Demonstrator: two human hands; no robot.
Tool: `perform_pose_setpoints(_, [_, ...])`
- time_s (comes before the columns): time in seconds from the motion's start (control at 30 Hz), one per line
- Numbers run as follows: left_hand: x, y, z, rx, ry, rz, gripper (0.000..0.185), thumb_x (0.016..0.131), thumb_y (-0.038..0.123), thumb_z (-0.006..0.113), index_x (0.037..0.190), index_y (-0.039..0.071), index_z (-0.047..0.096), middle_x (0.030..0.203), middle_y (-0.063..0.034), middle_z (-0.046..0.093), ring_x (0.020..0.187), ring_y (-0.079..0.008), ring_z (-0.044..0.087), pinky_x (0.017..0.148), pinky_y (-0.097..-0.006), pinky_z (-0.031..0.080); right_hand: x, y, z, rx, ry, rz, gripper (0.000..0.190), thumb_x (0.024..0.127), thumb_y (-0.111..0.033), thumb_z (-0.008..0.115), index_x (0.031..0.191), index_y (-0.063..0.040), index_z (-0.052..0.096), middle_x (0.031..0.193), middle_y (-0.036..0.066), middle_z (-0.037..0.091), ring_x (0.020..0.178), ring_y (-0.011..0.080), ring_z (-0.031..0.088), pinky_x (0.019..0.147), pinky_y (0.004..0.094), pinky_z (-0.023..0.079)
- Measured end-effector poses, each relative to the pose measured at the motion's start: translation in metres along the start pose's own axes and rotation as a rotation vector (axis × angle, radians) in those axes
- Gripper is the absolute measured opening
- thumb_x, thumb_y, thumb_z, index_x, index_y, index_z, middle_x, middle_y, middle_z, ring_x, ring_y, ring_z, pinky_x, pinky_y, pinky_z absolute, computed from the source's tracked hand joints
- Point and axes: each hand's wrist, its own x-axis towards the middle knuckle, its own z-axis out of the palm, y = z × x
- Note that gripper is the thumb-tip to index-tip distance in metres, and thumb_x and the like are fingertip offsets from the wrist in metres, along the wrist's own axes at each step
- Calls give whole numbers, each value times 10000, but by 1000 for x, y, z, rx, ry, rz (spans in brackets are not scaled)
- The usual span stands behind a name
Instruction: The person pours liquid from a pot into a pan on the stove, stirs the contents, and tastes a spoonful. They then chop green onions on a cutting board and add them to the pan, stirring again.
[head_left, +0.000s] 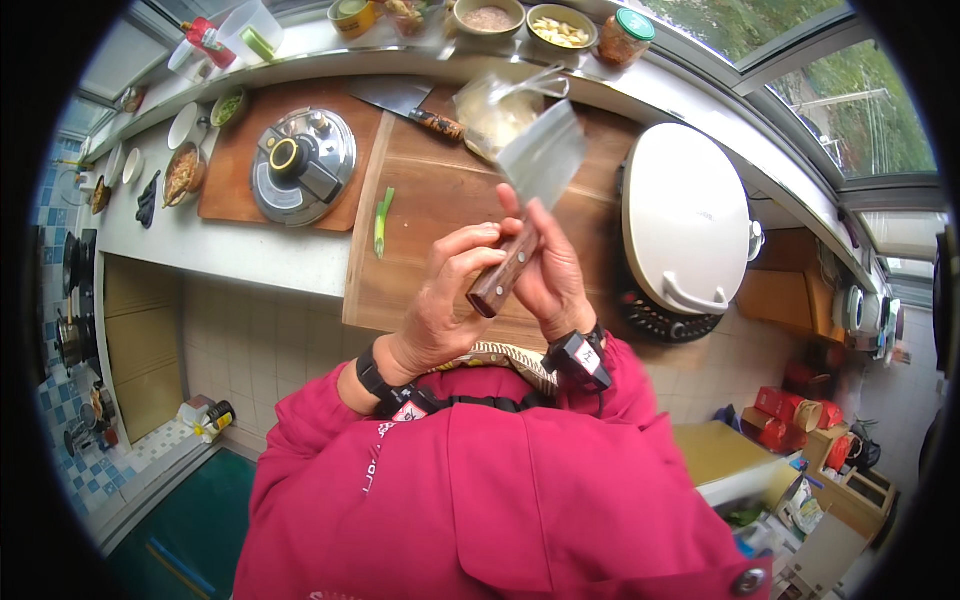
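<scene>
A broad metal-bladed turner or scraper (546, 154) with a riveted wooden handle is raised over the wooden board (442, 300); its blade is blurred and tilts away from me. My right hand (553, 270) grips the handle close to the blade. Against the handle's other side, my left hand (457, 281) closes its fingertips. Beyond the blade sits a plastic bag (491, 116) of pale contents. A cleaver (397, 96) with a patterned handle lies at the board's far edge. Left of my hands rests a piece of green onion (384, 225).
A lidded white electric griddle or pan (686, 217) stands at the right. A pressure cooker lid (304, 169) lies on the reddish board (225, 195) at left. Bowls of garlic (559, 31) and pinkish powder (490, 16), plus a green-lidded jar (626, 36), line the sill.
</scene>
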Motion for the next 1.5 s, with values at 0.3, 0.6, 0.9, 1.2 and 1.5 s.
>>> perform_pose_setpoints(0.3, [22, -116, -7, 235, -198, -151, 273, 851, -4, 531, 1107, 14, 622, 1106, -193, 628, 1033, -365, 605, 895, -410, 494, -101, -65, -15, -566, 173, -816, 107, 1040, -200, 514, 1119, -130, 498, 680, -5, 449, 558, 115, 453, 562, 293, 451])
perform_pose_setpoints(0.6, [96, -209, 122, 396, -545, -286, 335, 879, 94, 514, 1204, 22, 478, 942, -272, 666, 921, -466, 643, 783, -531, 508, -219, -45, -73, -540, 664, -1130, 190, 1022, -203, 554, 1181, -120, 490, 649, 0, 435, 483, 94, 421, 455, 252, 426])
perform_pose_setpoints(0.9, [76, -207, 120, 532, -409, -288, 165, 911, 175, 552, 895, 42, 649, 910, -205, 674, 873, -406, 646, 764, -487, 514, -268, -67, -115, -449, 843, -1248, 168, 1021, -249, 566, 1013, -94, 503, 657, -14, 451, 483, 79, 394, 468, 247, 398])
perform_pose_setpoints(1.2, [32, -170, 78, 483, -417, -302, 338, 825, 136, 677, 1147, 40, 639, 1101, -166, 597, 1049, -355, 583, 909, -418, 493, -258, -111, -132, -462, 804, -1189, 141, 1016, -226, 579, 1065, -133, 485, 632, -14, 449, 499, 77, 417, 513, 248, 405])
perform_pose_setpoints(1.5, [42, -191, 102, 617, -669, -243, 116, 804, 121, 659, 834, 10, 644, 956, -169, 603, 980, -361, 562, 863, -444, 481, -259, -97, -132, -484, 762, -1209, 107, 1022, -231, 567, 1046, -139, 517, 633, -17, 453, 498, 82, 421, 496, 252, 404])
